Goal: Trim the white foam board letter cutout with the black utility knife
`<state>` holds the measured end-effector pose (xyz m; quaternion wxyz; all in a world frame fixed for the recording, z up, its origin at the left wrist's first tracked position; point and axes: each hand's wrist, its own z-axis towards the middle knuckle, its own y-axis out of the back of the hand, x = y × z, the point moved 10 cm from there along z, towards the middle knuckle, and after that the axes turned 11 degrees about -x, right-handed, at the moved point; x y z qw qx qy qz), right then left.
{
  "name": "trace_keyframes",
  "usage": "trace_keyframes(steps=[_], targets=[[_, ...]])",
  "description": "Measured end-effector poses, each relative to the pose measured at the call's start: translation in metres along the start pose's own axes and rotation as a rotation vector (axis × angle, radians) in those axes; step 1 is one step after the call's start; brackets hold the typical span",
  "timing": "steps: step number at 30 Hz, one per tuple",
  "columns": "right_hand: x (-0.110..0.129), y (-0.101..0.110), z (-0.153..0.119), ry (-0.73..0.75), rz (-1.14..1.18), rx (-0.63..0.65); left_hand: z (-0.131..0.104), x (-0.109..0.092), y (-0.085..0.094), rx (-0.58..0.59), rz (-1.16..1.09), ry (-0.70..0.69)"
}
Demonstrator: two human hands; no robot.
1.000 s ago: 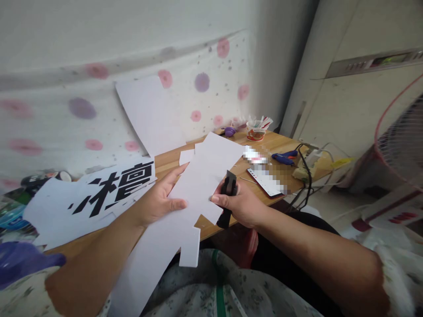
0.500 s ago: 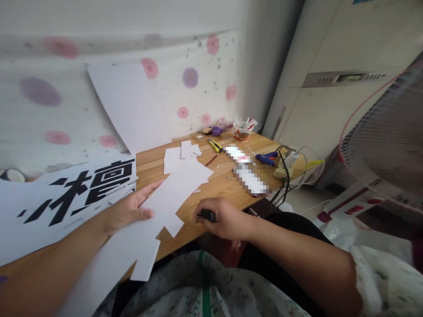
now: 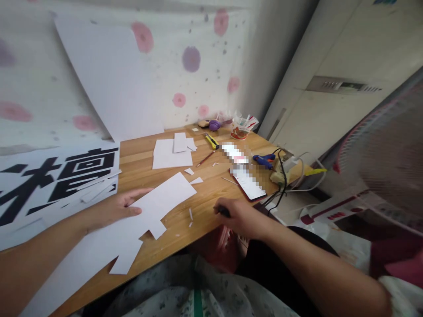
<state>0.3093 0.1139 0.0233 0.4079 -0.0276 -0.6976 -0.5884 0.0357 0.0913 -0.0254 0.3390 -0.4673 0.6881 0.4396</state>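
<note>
My left hand (image 3: 119,207) grips the edge of a long white board (image 3: 145,215), thumb on top and fingers at its far side. The board has notches and tabs cut along its near edge and reaches down to the lower left. My right hand (image 3: 239,215) is closed around a black tool handle (image 3: 224,211) at the table's front edge, apart from the board. The tool's working end is hidden. Small white scraps (image 3: 197,180) lie beyond the board's far end, and a thin offcut (image 3: 191,214) rests between board and right hand.
On the wooden table (image 3: 139,152) are white pieces (image 3: 170,156), a yellow utility knife (image 3: 212,141), a brown pencil (image 3: 205,159), a phone (image 3: 251,185), a blue glue gun (image 3: 264,160) and a tub (image 3: 240,130). A lettered sheet (image 3: 56,202) lies left. A fan (image 3: 390,163) stands right.
The white board has drawn back toward me and left, with the small scraps now apart from its far end. My right hand has shifted slightly right, still around the black handle. The view has tilted.
</note>
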Motion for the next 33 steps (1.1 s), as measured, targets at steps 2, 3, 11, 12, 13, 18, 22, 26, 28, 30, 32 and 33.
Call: trace_keyframes(steps=[2, 3, 11, 12, 13, 18, 22, 26, 28, 30, 32, 33], targets=[[0.001, -0.012, -0.003, -0.003, 0.004, 0.046, 0.010, -0.002, -0.007, 0.010, -0.003, -0.027], [0.000, -0.012, -0.002, -0.015, 0.016, 0.039, 0.014, -0.004, -0.010, 0.016, -0.004, -0.044], [-0.014, 0.007, 0.010, -0.101, 0.211, -0.100, 0.024, -0.031, 0.000, -0.173, 0.381, -0.359], [-0.013, 0.007, 0.011, -0.095, 0.215, -0.093, 0.024, -0.036, -0.001, -0.213, 0.523, -0.433], [-0.012, 0.006, 0.011, -0.088, 0.218, -0.087, 0.022, -0.041, -0.003, -0.250, 0.661, -0.503], [-0.012, 0.010, 0.014, -0.114, 0.248, -0.071, 0.019, -0.041, -0.039, -0.249, 0.884, -0.593], [-0.028, 0.047, 0.019, -0.120, 0.260, -0.210, 0.016, -0.039, -0.057, -0.326, 0.910, -0.614], [-0.082, 0.126, 0.014, -0.268, 0.265, -0.609, 0.015, -0.029, -0.054, -0.410, 0.923, -0.680], [-0.100, 0.150, 0.015, -0.286, 0.152, -0.657, 0.014, -0.023, -0.049, -0.456, 0.929, -0.739], [-0.116, 0.158, 0.018, -0.315, 0.071, -0.640, 0.017, -0.013, -0.053, -0.403, 0.946, -0.777], [-0.127, 0.153, 0.024, -0.333, 0.020, -0.589, 0.018, -0.009, -0.048, -0.467, 0.916, -0.767], [-0.131, 0.148, 0.027, -0.336, 0.005, -0.565, 0.018, -0.008, -0.047, -0.487, 0.899, -0.762]])
